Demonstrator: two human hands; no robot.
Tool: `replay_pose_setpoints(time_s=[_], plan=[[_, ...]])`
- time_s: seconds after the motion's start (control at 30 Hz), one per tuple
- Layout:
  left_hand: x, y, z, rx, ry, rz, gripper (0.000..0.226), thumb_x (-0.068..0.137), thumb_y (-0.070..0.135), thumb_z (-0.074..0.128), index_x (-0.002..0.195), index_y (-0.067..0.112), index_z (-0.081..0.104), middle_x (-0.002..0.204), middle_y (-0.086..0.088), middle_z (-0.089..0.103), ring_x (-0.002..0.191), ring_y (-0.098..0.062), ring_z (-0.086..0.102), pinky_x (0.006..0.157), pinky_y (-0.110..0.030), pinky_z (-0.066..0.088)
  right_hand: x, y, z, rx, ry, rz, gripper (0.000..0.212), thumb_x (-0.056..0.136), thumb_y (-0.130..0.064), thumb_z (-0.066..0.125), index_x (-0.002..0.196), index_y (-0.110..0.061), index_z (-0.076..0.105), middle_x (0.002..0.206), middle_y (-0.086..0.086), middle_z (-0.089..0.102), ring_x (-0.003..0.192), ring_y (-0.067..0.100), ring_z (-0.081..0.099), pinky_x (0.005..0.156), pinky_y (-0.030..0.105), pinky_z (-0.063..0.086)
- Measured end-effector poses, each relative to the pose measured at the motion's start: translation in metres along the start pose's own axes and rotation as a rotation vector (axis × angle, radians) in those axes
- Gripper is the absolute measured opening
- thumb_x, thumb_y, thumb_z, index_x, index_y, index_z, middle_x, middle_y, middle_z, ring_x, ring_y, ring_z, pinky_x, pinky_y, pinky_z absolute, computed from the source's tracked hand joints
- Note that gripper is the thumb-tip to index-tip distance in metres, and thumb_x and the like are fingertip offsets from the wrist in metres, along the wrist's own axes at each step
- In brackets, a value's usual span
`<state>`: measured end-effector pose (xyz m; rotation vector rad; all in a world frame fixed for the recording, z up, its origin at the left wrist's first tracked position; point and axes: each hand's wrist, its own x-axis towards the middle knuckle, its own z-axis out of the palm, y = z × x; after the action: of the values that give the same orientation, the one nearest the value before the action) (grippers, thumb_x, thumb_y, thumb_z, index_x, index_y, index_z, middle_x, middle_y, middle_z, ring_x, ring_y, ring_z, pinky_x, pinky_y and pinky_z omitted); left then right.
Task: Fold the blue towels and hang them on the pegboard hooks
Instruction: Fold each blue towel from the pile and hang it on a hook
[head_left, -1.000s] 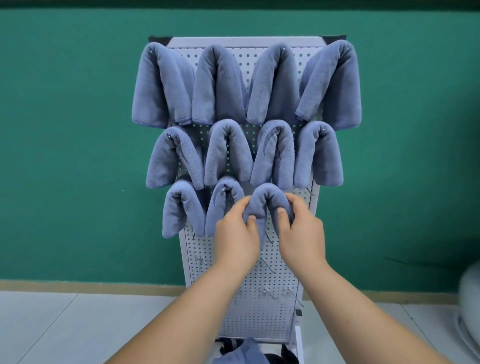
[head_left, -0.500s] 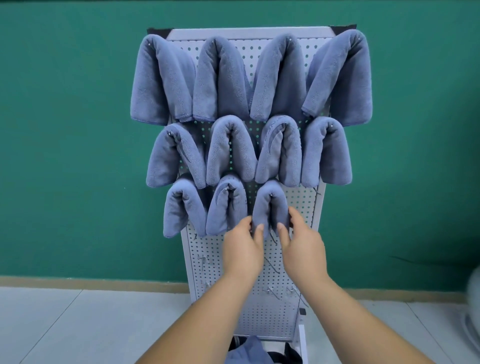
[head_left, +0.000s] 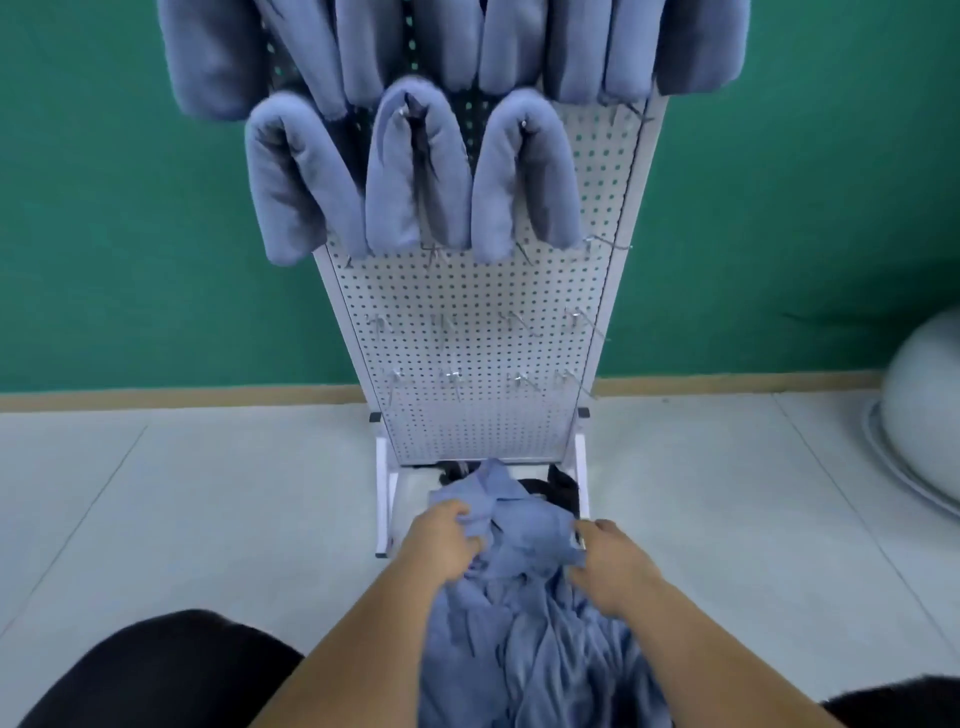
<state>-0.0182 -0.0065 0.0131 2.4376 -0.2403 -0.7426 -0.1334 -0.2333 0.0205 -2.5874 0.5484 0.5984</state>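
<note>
Bare hands (head_left: 441, 540) (head_left: 613, 566), forearms (head_left: 363, 649); black trousers (head_left: 156, 670) (knees only)

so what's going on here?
A person is picking up a crumpled blue towel at the foot of the pegboard, with the left hand and right hand both gripping it. Higher up, folded towels hang in rows, the lowest row holding three; the hooks below are bare.

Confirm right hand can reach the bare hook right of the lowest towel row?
Probably yes. The hook sticks out bare, with nothing in front. The right hand is low, gripping the loose towel with the left hand, so it must lift first.
</note>
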Motion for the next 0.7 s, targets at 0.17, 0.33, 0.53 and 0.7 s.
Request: replay_pose_setpoints(time_s=[0.17, 0.33, 0.53, 0.7], plan=[[-0.015, -0.026, 0.034, 0.143, -0.185, -0.026, 0.016, 0.095, 0.026, 0.069, 0.097, 0.033, 0.056, 0.110, -0.002, 0.059, 0.099, -0.019, 0.059, 0.095, -0.035, 0.053, -0.006, 0.015, 0.030, -0.100, -0.291, -0.052, 0.054, 0.103, -0.033, 0.058, 0.155, -0.026, 0.045, 0.148, 0.006, 0.058, 0.128, 0.027, 0.059, 0.106, 0.035, 0.050], [-0.035, -0.051, 0.063, 0.256, -0.337, -0.078, 0.047, 0.091, 0.045, 0.073, 0.134, 0.043, 0.055, 0.127, -0.004, 0.067, 0.114, -0.025, 0.064, 0.102, -0.043, 0.054, -0.017, 0.012, 0.046, -0.061, -0.345, -0.101, 0.041, 0.107, -0.034, 0.054, 0.148, -0.034, 0.054, 0.134, 0.006, 0.065, 0.119, 0.028, 0.063, 0.099, 0.038, 0.053], [-0.047, -0.052, 0.086, 0.367, -0.437, -0.030, 0.053, 0.097, 0.032, 0.072, 0.145, 0.024, 0.052, 0.125, -0.008, 0.068, 0.112, -0.028, 0.066, 0.100, -0.044, 0.055, -0.033, 0.004, 0.092, -0.099, -0.563, -0.158, 0.048, 0.103, -0.037, 0.057, 0.150, -0.036, 0.051, 0.142, 0.002, 0.058, 0.124, 0.027, 0.057, 0.105, 0.040, 0.050], [-0.050, -0.049, 0.079, 0.350, -0.426, -0.017, 0.057, 0.095, 0.035, 0.073, 0.147, 0.028, 0.051, 0.133, -0.005, 0.065, 0.118, -0.027, 0.063, 0.103, -0.043, 0.053, -0.037, 0.010, 0.115, 0.007, -0.495, -0.130, 0.045, 0.098, -0.027, 0.062, 0.143, -0.026, 0.058, 0.125, 0.000, 0.064, 0.117, 0.026, 0.062, 0.090, 0.031, 0.051]])
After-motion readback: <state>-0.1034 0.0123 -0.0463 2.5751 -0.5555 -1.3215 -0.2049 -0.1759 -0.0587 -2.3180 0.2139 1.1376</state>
